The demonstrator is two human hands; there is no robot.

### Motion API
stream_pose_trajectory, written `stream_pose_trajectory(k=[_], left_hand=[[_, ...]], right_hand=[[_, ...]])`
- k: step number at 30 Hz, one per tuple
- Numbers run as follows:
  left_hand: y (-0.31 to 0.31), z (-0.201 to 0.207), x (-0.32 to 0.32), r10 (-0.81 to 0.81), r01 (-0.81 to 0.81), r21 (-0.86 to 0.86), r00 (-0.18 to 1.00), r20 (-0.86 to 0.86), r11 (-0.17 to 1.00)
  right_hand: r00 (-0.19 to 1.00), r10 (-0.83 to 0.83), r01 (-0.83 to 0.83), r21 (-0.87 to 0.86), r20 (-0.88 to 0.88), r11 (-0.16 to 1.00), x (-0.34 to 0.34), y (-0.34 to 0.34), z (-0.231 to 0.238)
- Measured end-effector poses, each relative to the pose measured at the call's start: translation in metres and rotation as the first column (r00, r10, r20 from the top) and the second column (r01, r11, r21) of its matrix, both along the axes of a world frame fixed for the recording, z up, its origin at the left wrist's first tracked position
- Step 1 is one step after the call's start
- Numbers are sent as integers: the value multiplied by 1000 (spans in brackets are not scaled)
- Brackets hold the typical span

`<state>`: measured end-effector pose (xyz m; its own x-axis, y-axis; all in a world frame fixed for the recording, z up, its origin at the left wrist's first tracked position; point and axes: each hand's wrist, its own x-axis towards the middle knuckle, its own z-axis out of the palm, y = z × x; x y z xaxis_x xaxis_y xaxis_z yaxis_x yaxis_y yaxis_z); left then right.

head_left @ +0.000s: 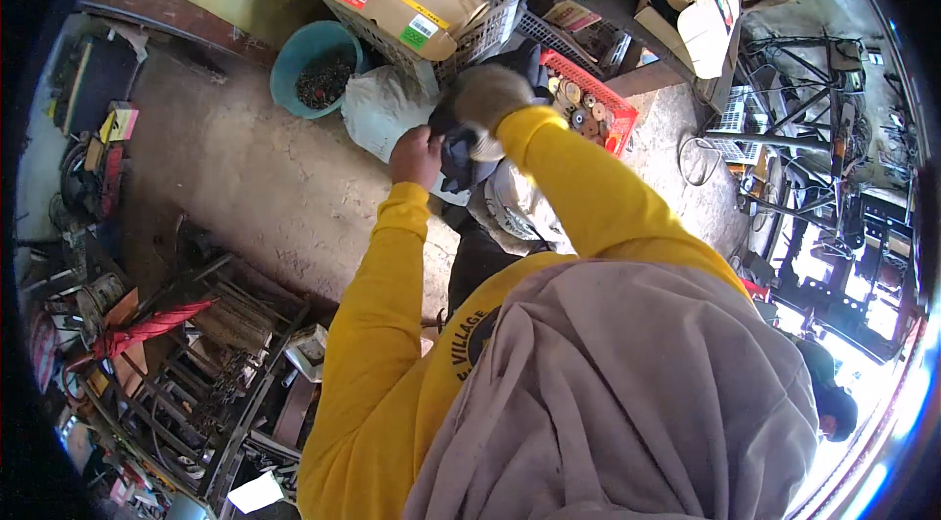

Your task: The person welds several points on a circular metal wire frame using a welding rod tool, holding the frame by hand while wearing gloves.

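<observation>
Working on the dark cloth (457,165) with both hands looks like the step now. It is in front of the person, between the hands. The left hand (416,159) has its fingers curled in tight, gripping the cloth's edge. The right hand (493,97) is a pale blur over it; its finger spread and hold cannot be told. The next move likely calls for a firm left grip. The cloth looks soft and crumpled. Nearby are a wrinkly white bag (377,116), a round blue tub (285,94) and a red crate (621,124).

The right hand (493,99) is blurred and indistinct.
</observation>
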<state>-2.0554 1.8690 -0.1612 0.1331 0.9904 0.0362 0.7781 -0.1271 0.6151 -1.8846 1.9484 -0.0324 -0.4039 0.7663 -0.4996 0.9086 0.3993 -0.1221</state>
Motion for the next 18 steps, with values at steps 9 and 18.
stream_pose_trajectory(k=[9, 18], left_hand=[[17, -29, -29, 209, -204, -140, 978, 24, 969], [-22, 35, 8, 255, -276, 123, 953, 162, 953]], right_hand=[[580, -533, 572, -157, -616, 805, 48, -28, 82], [-198, -801, 699, -655, -565, 289, 173, -221, 79]])
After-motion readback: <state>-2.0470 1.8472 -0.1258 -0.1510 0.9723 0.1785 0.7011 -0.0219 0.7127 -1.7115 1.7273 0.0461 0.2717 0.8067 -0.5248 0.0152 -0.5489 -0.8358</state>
